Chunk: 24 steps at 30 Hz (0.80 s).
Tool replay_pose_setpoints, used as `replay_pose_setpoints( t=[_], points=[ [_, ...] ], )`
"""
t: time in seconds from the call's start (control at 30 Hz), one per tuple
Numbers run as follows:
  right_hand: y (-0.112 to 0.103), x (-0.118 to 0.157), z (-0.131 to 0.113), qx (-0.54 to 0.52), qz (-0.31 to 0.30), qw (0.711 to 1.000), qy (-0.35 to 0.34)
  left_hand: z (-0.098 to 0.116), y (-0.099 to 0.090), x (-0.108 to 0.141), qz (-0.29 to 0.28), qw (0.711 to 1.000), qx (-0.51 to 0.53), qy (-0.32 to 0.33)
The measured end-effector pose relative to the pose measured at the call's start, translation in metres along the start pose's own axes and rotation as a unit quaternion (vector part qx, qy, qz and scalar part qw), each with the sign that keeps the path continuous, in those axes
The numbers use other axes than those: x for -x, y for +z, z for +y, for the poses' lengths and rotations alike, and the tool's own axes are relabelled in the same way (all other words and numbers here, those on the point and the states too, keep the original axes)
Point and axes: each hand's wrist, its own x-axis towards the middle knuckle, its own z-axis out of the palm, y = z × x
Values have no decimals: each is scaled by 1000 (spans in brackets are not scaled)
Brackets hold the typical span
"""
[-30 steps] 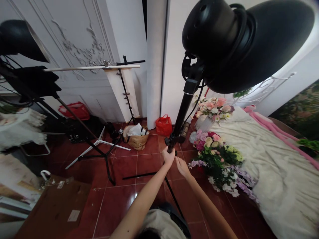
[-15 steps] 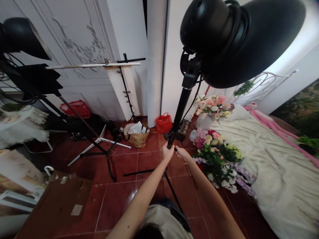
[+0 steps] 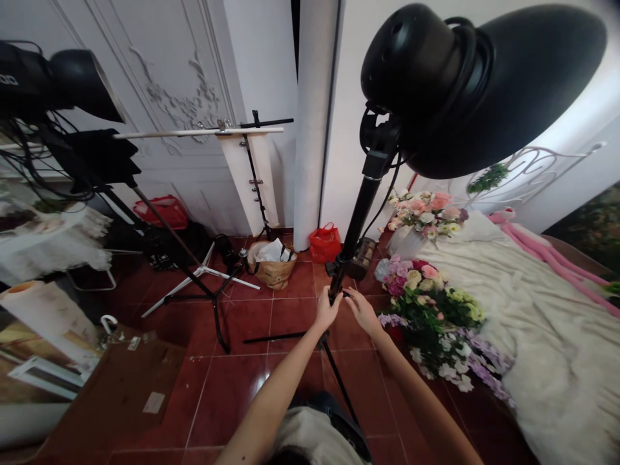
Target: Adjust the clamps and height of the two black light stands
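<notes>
A studio light [image 3: 404,61] with a wide black reflector [image 3: 527,84] tops a black light stand [image 3: 358,213] that rises in front of me. My left hand [image 3: 327,311] is wrapped round the stand's lower pole. At the pole's right side, the fingers of my right hand [image 3: 362,312] are at a small dark knob [image 3: 345,294], which they partly cover. A cable [image 3: 387,197] hangs from the lamp beside the pole. The stand's legs [image 3: 339,374] spread on the red tiled floor near my feet.
Flower bunches [image 3: 426,290] and a bed [image 3: 547,303] are at the right. Beyond the stand sit a red bag [image 3: 325,244] and a woven basket [image 3: 274,271]. Another light [image 3: 80,77] on a stand and a cardboard sheet [image 3: 123,381] occupy the left.
The view has shifted slightly, so the scene sits a little further right. My right hand's fingers look looser and more extended at the knob; my left hand still grips the pole.
</notes>
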Motion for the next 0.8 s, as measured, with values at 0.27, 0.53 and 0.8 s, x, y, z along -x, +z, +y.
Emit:
replay_pose_setpoints(
  t=[0.27,0.53,0.8],
  points=[
    [18,-2,17,-75,47,996,-4,-13,-2,-7,-51,997,46,-16],
    [45,-10,-2,-131,187,966,125,-19,-6,-11,-84,996,23,-10],
    [44,-25,-33,-225,208,915,261,-1,-21,-9,-112,988,-104,-5]
  ],
)
